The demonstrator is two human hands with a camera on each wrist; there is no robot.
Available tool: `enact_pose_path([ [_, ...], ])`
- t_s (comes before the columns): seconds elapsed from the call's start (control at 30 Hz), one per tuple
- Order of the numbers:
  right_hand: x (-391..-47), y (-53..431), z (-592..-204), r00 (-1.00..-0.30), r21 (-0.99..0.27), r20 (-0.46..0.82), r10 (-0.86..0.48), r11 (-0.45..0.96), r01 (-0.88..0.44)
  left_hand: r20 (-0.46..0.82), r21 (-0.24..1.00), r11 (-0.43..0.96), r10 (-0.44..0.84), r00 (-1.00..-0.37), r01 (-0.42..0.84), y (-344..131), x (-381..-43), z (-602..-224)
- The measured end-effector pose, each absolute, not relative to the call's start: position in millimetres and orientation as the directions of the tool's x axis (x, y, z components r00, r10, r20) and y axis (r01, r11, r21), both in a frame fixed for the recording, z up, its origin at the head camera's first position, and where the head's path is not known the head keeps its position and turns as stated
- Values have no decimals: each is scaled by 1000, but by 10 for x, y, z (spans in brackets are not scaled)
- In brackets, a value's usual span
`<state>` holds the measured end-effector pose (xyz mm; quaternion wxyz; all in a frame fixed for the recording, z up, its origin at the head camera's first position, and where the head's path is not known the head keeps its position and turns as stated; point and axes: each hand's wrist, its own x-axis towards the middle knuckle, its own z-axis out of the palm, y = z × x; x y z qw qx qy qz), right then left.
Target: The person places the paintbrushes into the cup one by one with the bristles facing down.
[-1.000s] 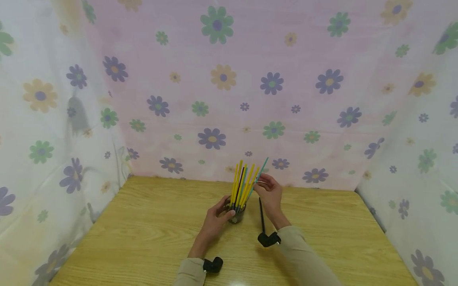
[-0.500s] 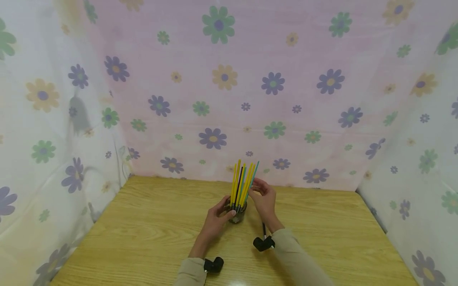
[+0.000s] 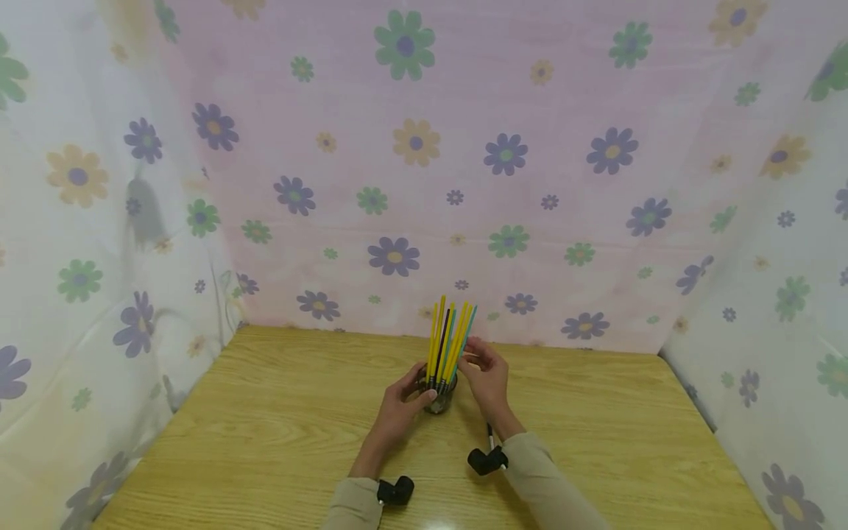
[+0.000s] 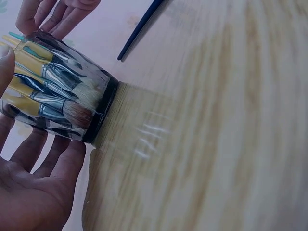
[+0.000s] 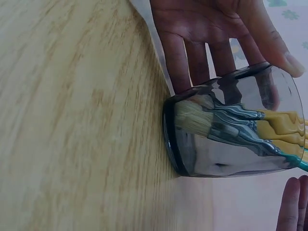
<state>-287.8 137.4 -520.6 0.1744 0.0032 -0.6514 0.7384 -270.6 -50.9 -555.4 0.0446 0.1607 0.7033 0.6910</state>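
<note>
A smoky clear glass tumbler (image 5: pixel 231 161) stands on the wooden table, holding several paintbrushes (image 3: pixel 445 338), bristles down. Most have yellow handles; a dark one and two teal ones stand among them. My left hand (image 3: pixel 397 408) grips the tumbler from the left, its thumb on the near side and its fingers around the wall (image 4: pixel 53 178). At the tumbler's right, my right hand (image 3: pixel 486 375) pinches the rightmost teal paintbrush (image 3: pixel 469 324), whose bristle end is inside the glass. In the left wrist view the right fingers (image 4: pixel 62 17) are beside the tumbler's rim.
Another paintbrush with a dark handle (image 4: pixel 137 31) lies on the table (image 3: pixel 298 412), partly hidden under my right wrist in the head view. Black camera mounts (image 3: pixel 486 461) sit on both wrists. Flower-patterned cloth (image 3: pixel 457 169) encloses the back and sides.
My right hand has moved left and down, lowering the teal paintbrush into the tumbler and standing it more upright beside the yellow ones. My left hand has kept its grip on the tumbler.
</note>
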Motion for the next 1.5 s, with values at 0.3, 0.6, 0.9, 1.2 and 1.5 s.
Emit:
enact_pose_path([
  [0.3,-2828,1411,-5246,-946,-965,236,221,-59,-254,181,983,-11,291,-939,186,-492,-2710,-5545],
  [0.6,-2767,1454,-5256,-958,-969,224,178,-67,-239,155,986,5,301,-941,164,-471,-2683,-5531],
  [0.9,-2714,1484,-5265,-975,-984,154,159,-68,-166,165,984,8,300,-939,176,-456,-2668,-5506],
  [1.2,-2548,1747,-5190,-983,-950,2,184,-306,-59,187,981,-9,308,-933,194,-454,-2698,-5548],
  [1.5,-2457,2182,-5295,-962,-920,-230,148,-354,166,162,987,-22,285,-945,162,-494,-2676,-5541],
])
